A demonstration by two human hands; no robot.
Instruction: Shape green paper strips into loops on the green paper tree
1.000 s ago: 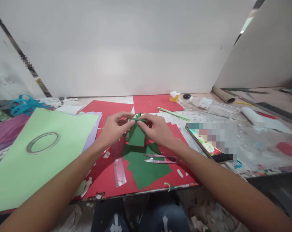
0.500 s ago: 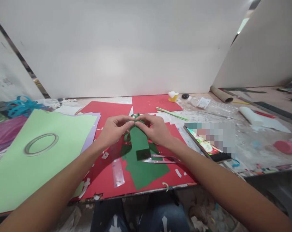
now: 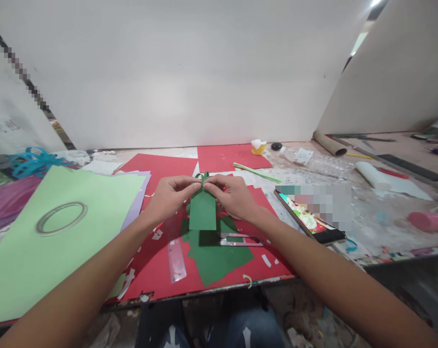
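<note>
Down came the loose flap of the green piece (image 3: 203, 211) since half a second ago, when its lower edge was curled up dark over the scissors; it hung flat and straight below the fingers. Both hands had barely shifted, pinching at the same spot above the red sheet (image 3: 157, 261).

Left hand (image 3: 168, 195) was closed narrow, thumb and forefinger nipped on the top of the green piece; right hand (image 3: 231, 195) mirrored it, fingertips shut on the same gathered top, the two hands touching tip to tip. Small green loops stuck up just above the pinch. That piece was held up off the red sheet, over its middle, with the green offcut (image 3: 215, 253) lying flat beneath it.

Scissors (image 3: 240, 239) lay on the offcut, just right of the hanging flap; ruler (image 3: 176, 260) lay on the red sheet to the offcut's left. Tape ring (image 3: 61, 217) sat well left of the red sheet on the light green sheet (image 3: 30, 261); phone (image 3: 307, 220) lay off its right edge.

Step in hand looked like gathering or creasing the top; the next move would call for a firm, even squeeze without letting the loops slip
</note>
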